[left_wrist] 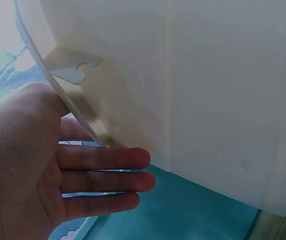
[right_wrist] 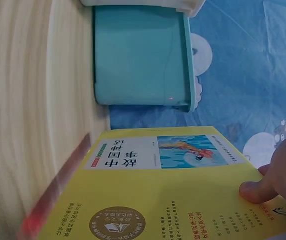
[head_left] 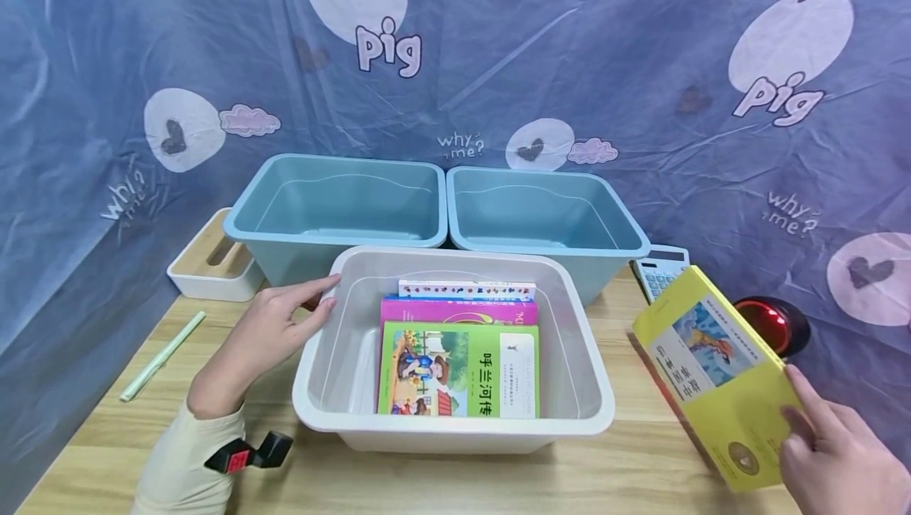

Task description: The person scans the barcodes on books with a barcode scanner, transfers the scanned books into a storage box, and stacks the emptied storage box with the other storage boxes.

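Observation:
My right hand [head_left: 843, 448] grips a yellow book [head_left: 740, 436] by its near right edge, the thumb on the illustrated cover. The book is tilted above the table's right side; in the right wrist view its cover [right_wrist: 147, 195] faces the camera. My left hand [head_left: 266, 333] touches the left rim of a white bin [head_left: 455, 426]. In the left wrist view three of its fingers [left_wrist: 105, 181] stretch out straight beneath the bin's outer wall [left_wrist: 222, 100]. Inside the bin, a green book [head_left: 491, 341] leans in front of a magenta book [head_left: 455, 311] and others.
Two teal bins [head_left: 334, 238] [head_left: 548, 248] stand side by side behind the white bin. A wooden-lidded box [head_left: 213, 282] and a pale green pen [head_left: 162, 357] lie at the left. A calculator [head_left: 658, 270] and a black round object with a red light [head_left: 776, 325] are at the right.

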Demonstrator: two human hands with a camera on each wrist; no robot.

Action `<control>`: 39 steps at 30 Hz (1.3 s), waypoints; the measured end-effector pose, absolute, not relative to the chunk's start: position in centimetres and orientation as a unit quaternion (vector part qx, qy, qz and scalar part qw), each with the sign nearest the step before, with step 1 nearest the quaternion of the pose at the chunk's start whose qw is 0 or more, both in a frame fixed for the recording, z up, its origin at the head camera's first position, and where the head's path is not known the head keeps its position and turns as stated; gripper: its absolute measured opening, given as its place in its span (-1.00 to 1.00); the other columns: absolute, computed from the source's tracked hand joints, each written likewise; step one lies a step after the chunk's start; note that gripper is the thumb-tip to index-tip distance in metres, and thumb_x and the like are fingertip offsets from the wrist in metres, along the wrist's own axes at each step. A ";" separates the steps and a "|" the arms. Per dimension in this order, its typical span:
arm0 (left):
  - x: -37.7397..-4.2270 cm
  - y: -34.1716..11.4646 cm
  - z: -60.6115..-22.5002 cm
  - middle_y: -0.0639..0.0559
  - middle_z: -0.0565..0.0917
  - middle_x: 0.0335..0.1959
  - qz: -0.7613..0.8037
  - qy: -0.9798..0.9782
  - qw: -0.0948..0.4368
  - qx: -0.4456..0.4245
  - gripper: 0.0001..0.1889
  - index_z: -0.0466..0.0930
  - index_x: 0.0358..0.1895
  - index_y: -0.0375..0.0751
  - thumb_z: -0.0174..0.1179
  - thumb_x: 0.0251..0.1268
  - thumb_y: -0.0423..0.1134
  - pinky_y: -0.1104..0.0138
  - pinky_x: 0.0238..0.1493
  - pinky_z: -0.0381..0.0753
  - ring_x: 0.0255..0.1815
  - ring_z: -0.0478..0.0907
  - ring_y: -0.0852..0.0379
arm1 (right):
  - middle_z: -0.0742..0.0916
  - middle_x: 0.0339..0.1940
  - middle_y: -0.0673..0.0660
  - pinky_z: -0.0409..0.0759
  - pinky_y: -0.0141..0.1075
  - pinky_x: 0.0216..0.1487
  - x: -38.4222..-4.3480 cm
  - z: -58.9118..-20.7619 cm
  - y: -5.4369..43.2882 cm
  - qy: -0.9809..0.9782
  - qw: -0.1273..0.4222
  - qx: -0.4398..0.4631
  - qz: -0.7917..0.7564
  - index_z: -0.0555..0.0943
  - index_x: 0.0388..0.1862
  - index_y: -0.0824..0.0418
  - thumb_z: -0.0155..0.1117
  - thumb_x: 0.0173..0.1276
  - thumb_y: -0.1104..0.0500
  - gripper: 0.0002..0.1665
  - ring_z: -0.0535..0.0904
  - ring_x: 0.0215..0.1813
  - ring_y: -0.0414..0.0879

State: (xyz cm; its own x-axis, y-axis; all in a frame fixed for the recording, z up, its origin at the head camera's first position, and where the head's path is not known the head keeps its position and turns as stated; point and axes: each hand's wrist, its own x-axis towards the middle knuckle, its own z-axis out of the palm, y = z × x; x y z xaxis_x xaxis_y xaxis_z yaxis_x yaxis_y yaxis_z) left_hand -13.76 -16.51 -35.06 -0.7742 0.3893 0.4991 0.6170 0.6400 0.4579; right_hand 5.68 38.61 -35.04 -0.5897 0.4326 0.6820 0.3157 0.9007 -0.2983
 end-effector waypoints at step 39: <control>-13.5 -16.5 -34.7 -0.24 0.69 0.14 -0.335 -0.892 0.146 -0.266 -0.61 0.60 0.27 -0.26 0.22 0.43 -0.27 0.04 -0.17 0.73 -0.08 0.75 -0.10 | 0.69 -0.23 0.42 0.09 -0.41 -0.59 6.3 -35.1 40.1 -0.914 0.300 -0.265 0.064 0.52 0.38 0.12 0.16 0.15 0.41 -0.26 0.45 -0.45 -0.22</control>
State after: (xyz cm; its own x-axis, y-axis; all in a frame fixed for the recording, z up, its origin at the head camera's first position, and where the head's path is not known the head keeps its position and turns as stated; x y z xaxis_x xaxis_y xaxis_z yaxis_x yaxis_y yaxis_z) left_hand -13.48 -16.52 -34.65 -0.8162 0.3757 0.4388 0.5717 0.6345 0.5202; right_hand 6.28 40.09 -35.13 -0.6796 0.5234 0.5140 0.4469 0.8510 -0.2758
